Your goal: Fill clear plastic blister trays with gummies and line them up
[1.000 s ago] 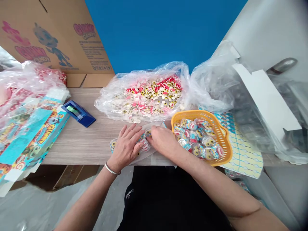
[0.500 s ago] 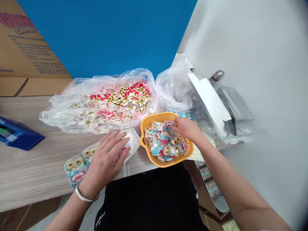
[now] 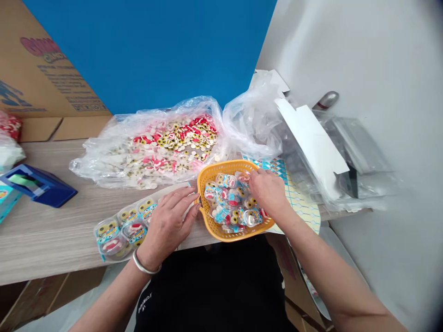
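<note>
A yellow plastic basket point(image 3: 221, 236) stands at the table's front edge, filled with small clear candy packs point(image 3: 221, 216) with blue labels. My right hand point(image 3: 268, 191) reaches over its right rim, fingers curled on a pack near the back; the fingertips are partly hidden. My left hand point(image 3: 173, 221) lies open, fingers stretched, its tips beside the basket's left handle. Under and left of it lies a strip of candy blister packs point(image 3: 126, 226), with yellow eye-shaped and red-and-white mouth-shaped pieces; the hand covers its right part.
Behind the basket lies an open clear bag point(image 3: 100, 157) of loose red, white and yellow candies. A blue tape dispenser point(image 3: 51, 186) stands left, before a cardboard box point(image 3: 76, 60). To the right are white card point(image 3: 314, 143), plastic bags point(image 3: 363, 147) and a patterned sheet point(image 3: 304, 207).
My left hand has shifted right, off the strip's white end toward the basket handle, uncovering more packs. My right hand stays in the basket, its fingers more curled. The view has turned slightly left.
</note>
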`<state>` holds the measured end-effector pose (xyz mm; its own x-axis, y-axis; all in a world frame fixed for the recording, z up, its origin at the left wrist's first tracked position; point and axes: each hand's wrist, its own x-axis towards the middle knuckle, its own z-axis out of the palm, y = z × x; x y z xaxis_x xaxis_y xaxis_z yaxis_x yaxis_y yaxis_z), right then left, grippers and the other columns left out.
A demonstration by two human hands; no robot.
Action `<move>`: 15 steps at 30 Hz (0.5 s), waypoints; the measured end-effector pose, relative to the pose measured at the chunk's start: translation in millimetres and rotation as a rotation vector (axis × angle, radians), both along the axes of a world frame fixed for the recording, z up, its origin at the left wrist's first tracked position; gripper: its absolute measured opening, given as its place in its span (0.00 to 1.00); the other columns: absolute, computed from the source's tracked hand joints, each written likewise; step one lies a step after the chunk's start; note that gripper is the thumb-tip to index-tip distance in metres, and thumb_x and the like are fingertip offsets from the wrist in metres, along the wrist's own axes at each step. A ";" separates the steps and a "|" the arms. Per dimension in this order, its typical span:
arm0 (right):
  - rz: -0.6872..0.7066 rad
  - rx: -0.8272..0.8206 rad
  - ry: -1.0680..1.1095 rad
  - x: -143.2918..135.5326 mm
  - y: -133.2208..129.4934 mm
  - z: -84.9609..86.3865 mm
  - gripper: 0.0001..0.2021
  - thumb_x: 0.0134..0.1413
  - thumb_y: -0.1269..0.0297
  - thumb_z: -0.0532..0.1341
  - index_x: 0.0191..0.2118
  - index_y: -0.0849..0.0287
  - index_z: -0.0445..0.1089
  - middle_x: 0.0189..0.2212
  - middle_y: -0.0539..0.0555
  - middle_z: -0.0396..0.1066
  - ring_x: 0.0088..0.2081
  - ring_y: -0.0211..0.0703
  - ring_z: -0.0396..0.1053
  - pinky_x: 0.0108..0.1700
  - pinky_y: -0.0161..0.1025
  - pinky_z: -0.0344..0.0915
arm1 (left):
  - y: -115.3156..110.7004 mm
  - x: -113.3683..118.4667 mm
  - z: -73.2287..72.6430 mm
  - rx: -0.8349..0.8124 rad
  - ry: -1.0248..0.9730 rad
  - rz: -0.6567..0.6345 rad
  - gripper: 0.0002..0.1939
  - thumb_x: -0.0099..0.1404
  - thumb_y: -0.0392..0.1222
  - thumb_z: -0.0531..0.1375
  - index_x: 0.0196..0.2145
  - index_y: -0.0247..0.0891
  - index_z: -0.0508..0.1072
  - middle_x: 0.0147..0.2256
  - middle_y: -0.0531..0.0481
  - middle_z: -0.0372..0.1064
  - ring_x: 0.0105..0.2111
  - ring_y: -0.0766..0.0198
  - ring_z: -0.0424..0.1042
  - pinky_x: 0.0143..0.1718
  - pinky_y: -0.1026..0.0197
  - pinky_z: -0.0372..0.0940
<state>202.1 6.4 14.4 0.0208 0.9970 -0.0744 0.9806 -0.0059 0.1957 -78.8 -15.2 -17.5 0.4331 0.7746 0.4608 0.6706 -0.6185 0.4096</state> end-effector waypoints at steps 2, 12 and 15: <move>-0.002 -0.033 0.003 -1.2 -7.8 -3.1 0.16 0.69 0.66 0.51 0.44 0.66 0.75 0.42 0.67 0.76 0.46 0.54 0.74 0.41 0.40 0.67 | -2.6 4.7 4.6 -0.034 -0.066 0.002 0.11 0.71 0.39 0.59 0.50 0.41 0.75 0.52 0.43 0.76 0.53 0.55 0.74 0.57 0.49 0.69; -0.162 -0.100 0.163 2.4 -15.7 -9.5 0.14 0.68 0.63 0.54 0.51 0.59 0.72 0.47 0.62 0.76 0.48 0.52 0.74 0.44 0.40 0.66 | 48.8 127.0 9.1 -1.023 -0.433 0.021 0.21 0.73 0.43 0.51 0.59 0.36 0.69 0.55 0.40 0.74 0.49 0.59 0.77 0.44 0.61 0.72; -0.191 -0.077 0.221 2.0 -18.5 -14.7 0.14 0.67 0.62 0.56 0.53 0.59 0.70 0.48 0.62 0.75 0.49 0.52 0.73 0.44 0.40 0.66 | 76.6 160.9 -7.2 -0.983 -0.285 0.052 0.16 0.68 0.40 0.57 0.51 0.35 0.76 0.48 0.40 0.78 0.46 0.56 0.77 0.46 0.58 0.69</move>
<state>204.1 -12.1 -0.3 0.1820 0.9680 -0.1730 0.9822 -0.1874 -0.0149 82.1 61.5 -24.7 0.3621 0.8798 -0.3080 0.4857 0.1040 0.8679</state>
